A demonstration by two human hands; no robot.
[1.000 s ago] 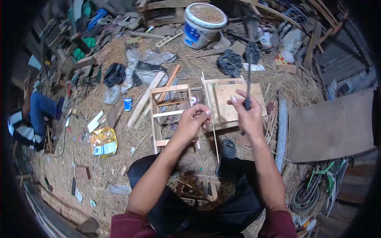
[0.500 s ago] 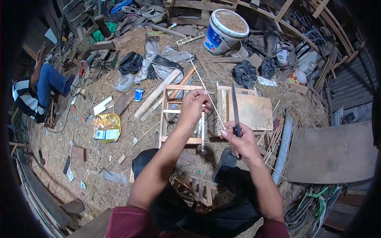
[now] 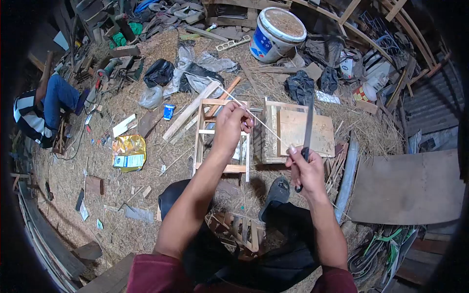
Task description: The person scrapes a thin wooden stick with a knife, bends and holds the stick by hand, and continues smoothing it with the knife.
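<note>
Well to the left of the left hand's fingers, a person in blue jeans (image 3: 61, 95) sits near the dark rim of the view, the upper body hard to make out. Nearer, though well apart from those fingers, lies a crinkled yellow packet (image 3: 129, 152), its print too small to read.

The left hand (image 3: 229, 128) is raised with its back to the camera, the forearm slanting up from below and the wrist nearly straight. Thumb and forefinger are closed on a thin pale stick (image 3: 266, 127); the other fingers curl under, partly out of sight. Behind and below them stands a wooden frame (image 3: 234, 169), its middle covered by the hand and a lower corner by the forearm. The stick's far tip, up and left of the left fingers, is faint against the litter; the rest slopes down to the right hand's thumb.

Below both hands, dark trouser legs partly hide some slatted wood (image 3: 254, 237).

The right hand (image 3: 309, 173) is raised with its thumb upward, the fingers wrapped around the black handle of a knife (image 3: 309, 124) whose blade points up. Whether its fingertips also pinch the stick, I cannot tell. Just beyond them is a wooden box (image 3: 308, 131), crossed by the blade. Well right of these fingers, a brown panel (image 3: 405, 190) covers part of a wheel (image 3: 365, 261).
</note>
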